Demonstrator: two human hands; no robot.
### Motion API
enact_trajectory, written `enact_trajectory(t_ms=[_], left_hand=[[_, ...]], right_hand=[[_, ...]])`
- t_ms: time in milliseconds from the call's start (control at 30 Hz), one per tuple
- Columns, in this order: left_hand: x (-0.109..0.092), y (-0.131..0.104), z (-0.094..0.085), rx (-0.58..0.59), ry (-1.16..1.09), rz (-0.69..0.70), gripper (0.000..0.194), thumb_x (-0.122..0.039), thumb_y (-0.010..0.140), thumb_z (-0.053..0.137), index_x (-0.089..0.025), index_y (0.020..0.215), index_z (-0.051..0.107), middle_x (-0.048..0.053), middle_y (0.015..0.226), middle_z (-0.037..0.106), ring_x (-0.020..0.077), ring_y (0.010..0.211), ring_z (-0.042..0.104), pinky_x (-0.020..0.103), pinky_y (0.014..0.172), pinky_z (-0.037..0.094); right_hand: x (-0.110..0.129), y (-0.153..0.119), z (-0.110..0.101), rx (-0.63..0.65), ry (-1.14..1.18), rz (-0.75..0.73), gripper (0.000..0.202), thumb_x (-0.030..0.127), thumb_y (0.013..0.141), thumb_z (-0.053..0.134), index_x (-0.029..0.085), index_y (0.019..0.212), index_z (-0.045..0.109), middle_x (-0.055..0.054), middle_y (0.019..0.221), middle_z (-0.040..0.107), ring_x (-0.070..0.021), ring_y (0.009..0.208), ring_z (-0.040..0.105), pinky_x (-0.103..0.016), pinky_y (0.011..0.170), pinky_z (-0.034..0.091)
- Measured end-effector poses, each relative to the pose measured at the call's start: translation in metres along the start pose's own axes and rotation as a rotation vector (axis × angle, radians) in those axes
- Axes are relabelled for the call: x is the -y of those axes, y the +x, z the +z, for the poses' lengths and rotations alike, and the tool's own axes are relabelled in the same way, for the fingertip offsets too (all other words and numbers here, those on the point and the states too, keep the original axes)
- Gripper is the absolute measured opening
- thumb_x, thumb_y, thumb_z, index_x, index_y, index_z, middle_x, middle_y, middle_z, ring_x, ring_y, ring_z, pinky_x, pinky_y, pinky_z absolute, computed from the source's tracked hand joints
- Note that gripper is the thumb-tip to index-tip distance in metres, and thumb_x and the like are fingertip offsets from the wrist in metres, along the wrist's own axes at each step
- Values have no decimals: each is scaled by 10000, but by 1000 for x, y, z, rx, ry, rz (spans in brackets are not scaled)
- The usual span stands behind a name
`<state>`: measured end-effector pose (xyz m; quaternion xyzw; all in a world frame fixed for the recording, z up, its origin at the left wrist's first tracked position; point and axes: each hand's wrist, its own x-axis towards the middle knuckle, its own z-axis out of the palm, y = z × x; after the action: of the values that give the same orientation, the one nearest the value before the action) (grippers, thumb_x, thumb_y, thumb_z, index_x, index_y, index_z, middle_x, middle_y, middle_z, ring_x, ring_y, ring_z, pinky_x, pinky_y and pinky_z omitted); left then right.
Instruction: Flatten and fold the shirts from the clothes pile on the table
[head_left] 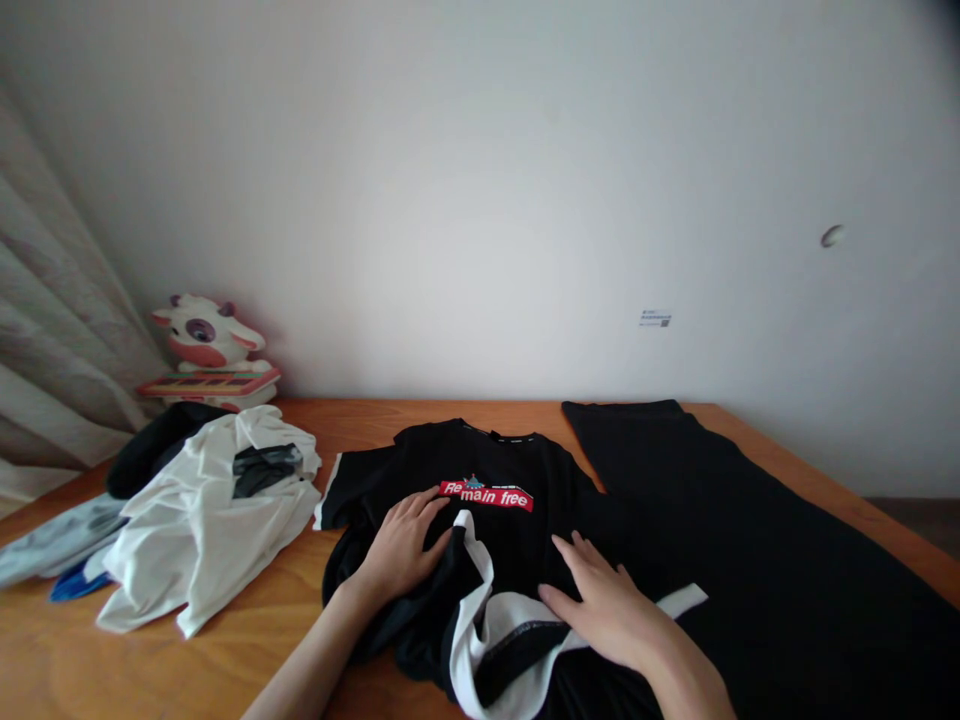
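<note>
Clothes pile [217,520] at left | left hand [407,545] palm down on black shirt [517,540], fingers close together, thumb out | shirt sits mid-table, white trim [480,575] bunched | right hand [600,600] palm down over it, fingers a bit apart, pointing up-left | black cloth [720,520] at right

We see the black shirt [517,555] cut off at the bottom. The label [655,319] is too small to read.
</note>
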<state>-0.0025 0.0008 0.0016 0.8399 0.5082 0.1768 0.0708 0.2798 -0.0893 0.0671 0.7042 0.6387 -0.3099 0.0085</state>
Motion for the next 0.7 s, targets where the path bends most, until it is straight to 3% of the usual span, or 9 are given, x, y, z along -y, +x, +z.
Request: enact_trajectory(t_ms=[100, 167, 300, 400, 700], left_hand=[[3, 0, 4, 44, 55, -8, 516, -465, 971, 495, -237, 1431, 559, 113, 1548, 489, 311, 1421, 452, 521, 1182, 342], [4, 0, 5, 72, 93, -26, 542, -489, 979, 481, -271, 1473, 514, 100, 1589, 429, 320, 1460, 398, 541, 1196, 311], [6, 3, 7, 110, 160, -47, 562, -509, 1000, 438, -302, 1523, 441, 89, 1626, 354, 317, 1499, 324, 553, 1205, 279], [9, 8, 9, 108, 201, -46, 563, -494, 1011, 417, -299, 1539, 412, 90, 1632, 335, 320, 1505, 309, 563, 1202, 272], [32, 31, 19, 60, 293, -27, 500, -342, 1015, 409, -279, 1506, 476, 118, 1615, 373, 363, 1493, 321, 595, 1168, 296]], right_hand=[[9, 6, 8, 20, -95, 28, 804, 560, 966, 396, 135, 1613, 175, -191, 1678, 18, -343, 1545, 1, -651, 1202, 109], [12, 12, 14, -4, -142, 43, 792, 548, 972, 386, 156, 1618, 148, -174, 1681, -3, -359, 1540, -22, -678, 1188, 114], [10, 26, 24, -90, -202, 61, 642, 336, 1005, 298, 197, 1618, 171, -143, 1687, 47, -360, 1544, 31, -710, 1162, 160], [3, 38, 27, -141, -219, 16, 655, 234, 968, 287, 193, 1615, 191, -124, 1685, 62, -333, 1549, 51, -700, 1174, 131], [-4, 83, 12, -220, -207, -59, 681, 218, 935, 297, 159, 1608, 213, -125, 1682, 120, -299, 1555, 98, -672, 1192, 104]])
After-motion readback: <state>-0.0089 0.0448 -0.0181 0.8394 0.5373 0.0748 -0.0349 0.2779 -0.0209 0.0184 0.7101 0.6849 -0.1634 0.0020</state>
